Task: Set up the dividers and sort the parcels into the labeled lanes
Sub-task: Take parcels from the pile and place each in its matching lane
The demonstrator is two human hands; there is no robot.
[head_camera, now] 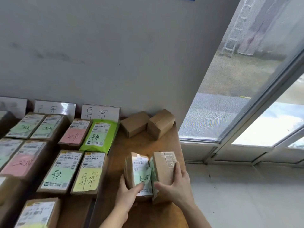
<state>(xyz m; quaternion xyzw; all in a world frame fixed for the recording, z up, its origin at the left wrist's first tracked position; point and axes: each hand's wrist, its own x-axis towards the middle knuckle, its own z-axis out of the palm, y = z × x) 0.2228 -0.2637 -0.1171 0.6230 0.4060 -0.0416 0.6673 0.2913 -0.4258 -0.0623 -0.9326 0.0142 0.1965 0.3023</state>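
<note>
At the lower middle of the frame, two small cardboard parcels sit side by side, touching, on the wooden table (144, 145). The left hand (127, 194) clasps the near end of the left parcel (139, 170), with one digit laid over its white shipping label and a pale green sticker with dark handwriting. The right hand (176, 185) wraps round the right parcel (164, 167), fingers along its outer side. This one shows bare brown card with shiny clear tape on top, and a green sticker on the face turned toward its neighbour.

The writing on both is too bent and blurred to read, and the hands cover the near ends. Left of the hands a thin dark edge (98, 193) runs up from the bottom of the frame; I cannot tell whether it is a clear divider.

Beyond it, across the lower and middle left, sorted parcels lie flat in rows: a yellow-stickered box (88, 175), a green-stickered box (60, 171), a pink-stickered box (74, 134) and a bright green poly mailer (100, 135). Those further left are smeared and cut off by the frame.

Farther back, a plain cardboard box (134, 124) and a second plain box (161, 123) stand by the wall. A handwritten lane card (100, 112) leans there; the cards to its left are blurred or washed out by glare. On the right is a window (238, 79), with a ladder (233, 30) outside.
</note>
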